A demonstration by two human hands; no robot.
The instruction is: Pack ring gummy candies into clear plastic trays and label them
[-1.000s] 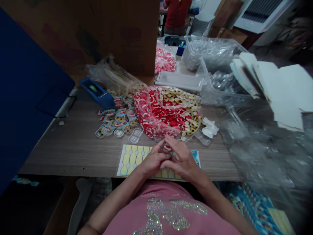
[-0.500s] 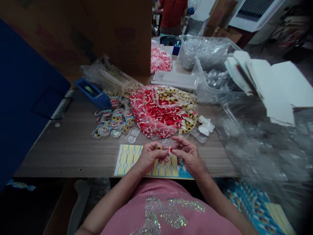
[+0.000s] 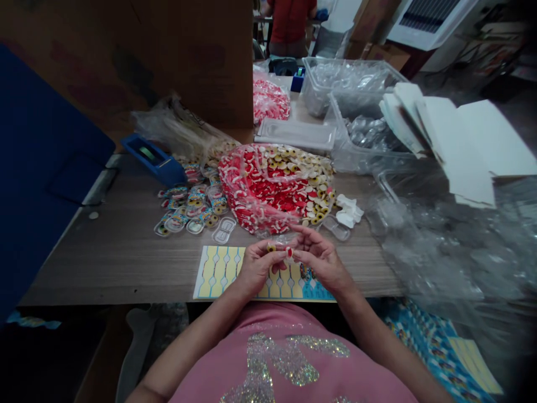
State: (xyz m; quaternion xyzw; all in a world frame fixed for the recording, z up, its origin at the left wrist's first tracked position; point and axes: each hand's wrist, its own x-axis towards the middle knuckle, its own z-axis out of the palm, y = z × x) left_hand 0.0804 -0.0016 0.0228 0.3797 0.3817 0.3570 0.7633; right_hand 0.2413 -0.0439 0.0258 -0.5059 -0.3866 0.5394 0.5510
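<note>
Above the sticker sheet (image 3: 216,274), my left hand (image 3: 257,266) is closed on a clear plastic shell (image 3: 281,239). A round yellow-and-black eye piece (image 3: 271,248) shows at its fingers. My right hand (image 3: 325,262) pinches a small red-and-white piece (image 3: 289,253) against the left fingertips, its other fingers raised. Fingers partly hide the shell. Just beyond both hands lies a big clear bag (image 3: 272,190) filled with red-and-white pieces and eye pieces. One open clear shell (image 3: 224,230) rests left of the hands, another (image 3: 337,228) to the right.
Filled small packs (image 3: 195,204) are heaped at left beside a blue tape dispenser (image 3: 153,159). Clear bins (image 3: 373,159) and white card (image 3: 470,145) stand at right, above a large plastic bag (image 3: 453,246). A brown carton (image 3: 188,61) rises behind. Farther back is a person in red (image 3: 292,25).
The red-and-white piece has turned between the fingertips, so more of its red face shows. Both hands stay close together in nearly the same place. The whole view has shifted slightly.
</note>
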